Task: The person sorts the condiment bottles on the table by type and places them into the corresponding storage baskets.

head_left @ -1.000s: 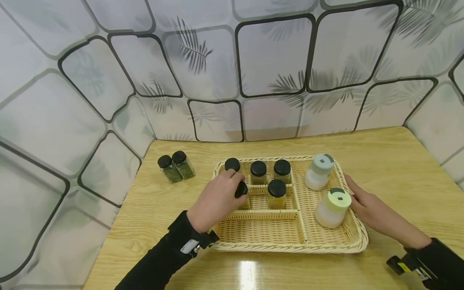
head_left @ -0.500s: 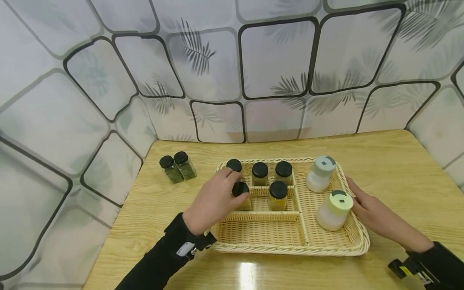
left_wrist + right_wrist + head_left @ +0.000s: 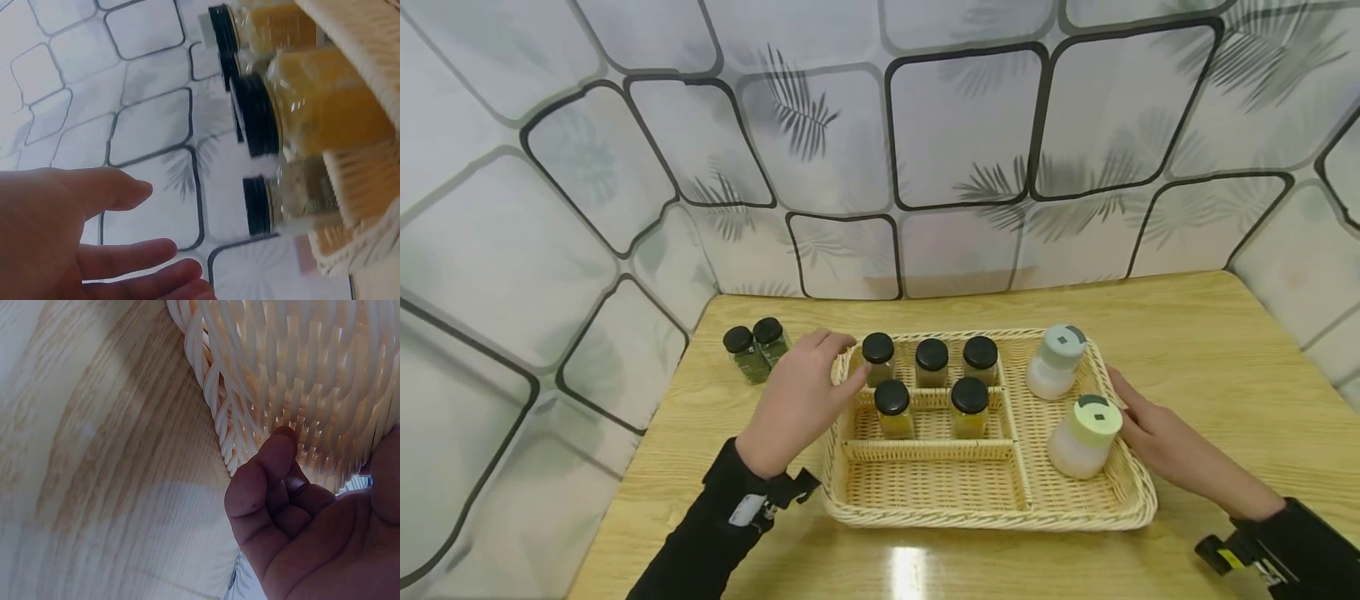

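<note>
A wicker basket [image 3: 940,518] with several compartments lies on the table. Just off its left rim hovers my left hand [image 3: 795,400], fingers and thumb spread and holding nothing; the left wrist view confirms the gap. Inside, two black-lidded spice jars with yellow contents, one left [image 3: 895,410] and one right [image 3: 970,408], stand in the middle row. Three more black-lidded jars [image 3: 932,363] line the back row. My right hand [image 3: 1165,433] grips the basket's right side, its curled fingers [image 3: 256,487] against the woven outer wall. Much of that thumb is hidden.
A grey-lidded bottle [image 3: 1056,362] and a yellow-green-lidded bottle [image 3: 1084,437] stand in the basket's right compartment. Two dark green jars [image 3: 748,354] stand on the table at the back left, beyond my left hand. A patterned cloth wall [image 3: 962,125] rises behind the table.
My left hand has let go of the left yellow jar in the middle row and moved left, out past the basket's rim. The right hand stays at the basket's side.
</note>
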`<state>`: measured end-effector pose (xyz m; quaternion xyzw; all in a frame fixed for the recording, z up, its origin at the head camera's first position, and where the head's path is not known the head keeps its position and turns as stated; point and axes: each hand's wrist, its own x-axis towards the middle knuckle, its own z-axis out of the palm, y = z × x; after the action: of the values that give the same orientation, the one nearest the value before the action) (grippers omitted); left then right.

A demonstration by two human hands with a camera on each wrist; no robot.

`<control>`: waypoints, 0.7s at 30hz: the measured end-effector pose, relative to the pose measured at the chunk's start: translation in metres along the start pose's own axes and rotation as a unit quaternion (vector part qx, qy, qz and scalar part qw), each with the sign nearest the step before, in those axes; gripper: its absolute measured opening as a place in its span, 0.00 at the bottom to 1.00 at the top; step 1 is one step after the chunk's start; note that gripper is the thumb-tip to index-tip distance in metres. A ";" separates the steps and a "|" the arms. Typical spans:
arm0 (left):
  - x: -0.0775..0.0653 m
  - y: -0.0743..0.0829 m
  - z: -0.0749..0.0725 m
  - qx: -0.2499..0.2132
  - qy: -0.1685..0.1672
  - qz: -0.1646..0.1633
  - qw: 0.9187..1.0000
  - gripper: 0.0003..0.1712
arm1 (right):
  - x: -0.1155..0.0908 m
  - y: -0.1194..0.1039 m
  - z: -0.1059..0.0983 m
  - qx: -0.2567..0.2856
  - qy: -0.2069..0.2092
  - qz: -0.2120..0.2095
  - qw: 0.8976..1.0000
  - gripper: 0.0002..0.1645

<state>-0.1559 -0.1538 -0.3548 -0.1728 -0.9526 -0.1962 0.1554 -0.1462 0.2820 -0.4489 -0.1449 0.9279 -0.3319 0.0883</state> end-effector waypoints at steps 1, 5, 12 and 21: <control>0.001 -0.003 -0.002 0.003 0.001 -0.008 1.000 0.19 | 0.000 0.000 0.000 0.000 0.000 0.001 1.000 0.40; 0.006 -0.018 -0.011 0.030 -0.004 -0.037 0.999 0.22 | 0.001 0.000 0.000 -0.001 0.001 0.001 1.000 0.39; 0.009 -0.043 -0.020 0.053 -0.019 -0.072 0.996 0.26 | 0.002 0.001 0.000 -0.007 -0.002 -0.001 1.000 0.40; 0.014 -0.068 -0.025 0.056 -0.019 -0.085 0.995 0.28 | 0.002 0.002 0.000 -0.005 -0.004 0.003 1.000 0.40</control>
<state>-0.1894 -0.2199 -0.3495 -0.0855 -0.9761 -0.1516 0.1298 -0.1481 0.2830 -0.4506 -0.1436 0.9299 -0.3260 0.0919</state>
